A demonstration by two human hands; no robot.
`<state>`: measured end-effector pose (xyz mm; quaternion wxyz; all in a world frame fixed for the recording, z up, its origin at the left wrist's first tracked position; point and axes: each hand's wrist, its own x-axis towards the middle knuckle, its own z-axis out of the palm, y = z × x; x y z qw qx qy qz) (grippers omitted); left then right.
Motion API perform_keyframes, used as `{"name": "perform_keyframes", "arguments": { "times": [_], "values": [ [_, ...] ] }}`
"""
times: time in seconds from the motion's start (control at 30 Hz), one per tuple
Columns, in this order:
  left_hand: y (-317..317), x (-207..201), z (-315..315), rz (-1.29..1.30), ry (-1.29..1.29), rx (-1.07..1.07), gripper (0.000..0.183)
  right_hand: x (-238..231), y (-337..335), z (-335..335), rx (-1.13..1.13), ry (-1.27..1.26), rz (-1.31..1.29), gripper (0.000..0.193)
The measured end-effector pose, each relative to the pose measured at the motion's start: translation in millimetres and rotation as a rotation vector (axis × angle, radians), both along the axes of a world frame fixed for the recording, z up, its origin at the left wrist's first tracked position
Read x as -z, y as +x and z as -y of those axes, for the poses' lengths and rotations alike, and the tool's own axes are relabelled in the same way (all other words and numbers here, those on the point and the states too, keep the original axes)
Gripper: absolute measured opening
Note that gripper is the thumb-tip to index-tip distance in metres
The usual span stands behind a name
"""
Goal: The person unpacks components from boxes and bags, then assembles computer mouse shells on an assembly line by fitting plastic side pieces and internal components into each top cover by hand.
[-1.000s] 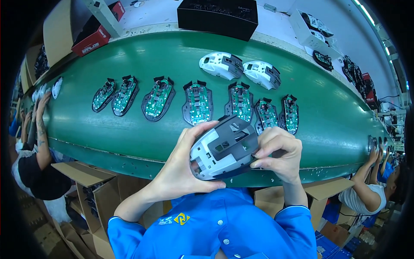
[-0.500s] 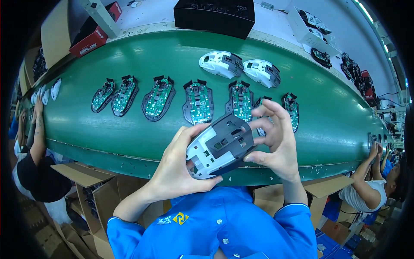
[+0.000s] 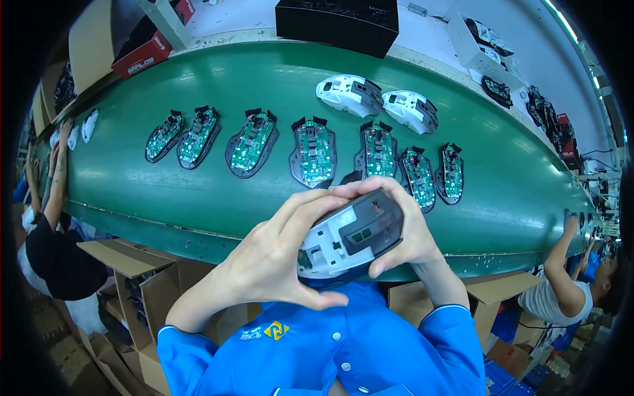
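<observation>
A computer mouse (image 3: pixel 360 239) with a white and dark grey top shell is held between my two hands, near my body. My left hand (image 3: pixel 264 251) grips its white end, fingers along the far side and thumb stretched out along the near side. Wrapped around the dark grey end is my right hand (image 3: pixel 417 234), its thumb at the near edge. Just beyond lie several black mouse bases with green circuit boards (image 3: pixel 314 153) in a loose row. Two white and grey mouse shells (image 3: pixel 349 94) sit behind them. My fingers hide part of the held mouse.
The green work surface (image 3: pixel 515 204) curves across the view. On the ledge behind it stand a black box (image 3: pixel 335 25), a red box (image 3: pixel 140 59) and a white box of parts (image 3: pixel 470 56). Open cardboard boxes (image 3: pixel 129 257) are below the near edge. Co-workers' arms reach in at both sides.
My right hand, fingers spread beside the mouse before, has closed around its dark end. The mouse has shifted slightly right. My left fingers have slid along its far side.
</observation>
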<state>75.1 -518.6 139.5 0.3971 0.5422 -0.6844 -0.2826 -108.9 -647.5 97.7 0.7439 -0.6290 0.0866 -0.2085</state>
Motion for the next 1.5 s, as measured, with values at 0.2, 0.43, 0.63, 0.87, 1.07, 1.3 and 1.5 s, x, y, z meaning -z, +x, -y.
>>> {"name": "perform_keyframes", "arguments": {
  "times": [0.2, 0.43, 0.63, 0.87, 1.07, 1.3, 1.5],
  "values": [
    [5, 4, -1, -0.049, 0.113, 0.084, 0.094, 4, 2, -3, 0.025, 0.025, 0.001, 0.092],
    [5, 12, 3, -0.210, 0.238, 0.034, 0.086, -2, 6, -3, 0.096, -0.098, 0.061, 0.095],
    [5, 22, 0, -0.449, 0.336, 0.027, 0.089, -15, 3, -2, 0.155, -0.290, 0.061, 0.042],
    [12, 21, 0, -0.585, 0.444, 0.081, 0.095, -30, 1, -9, 0.278, -0.582, 0.009, 0.025],
    [13, 21, 1, -0.424, 0.318, 0.069, 0.096, -36, 2, -15, 0.332, -0.762, -0.072, 0.025],
    [15, 25, 0, -0.452, 0.261, 0.072, 0.096, -39, 5, -19, 0.334, -0.794, -0.085, 0.025],
    [15, 26, -2, -0.447, 0.254, 0.037, 0.093, -35, 8, -17, 0.307, -0.672, -0.097, 0.029]
  ]
}}
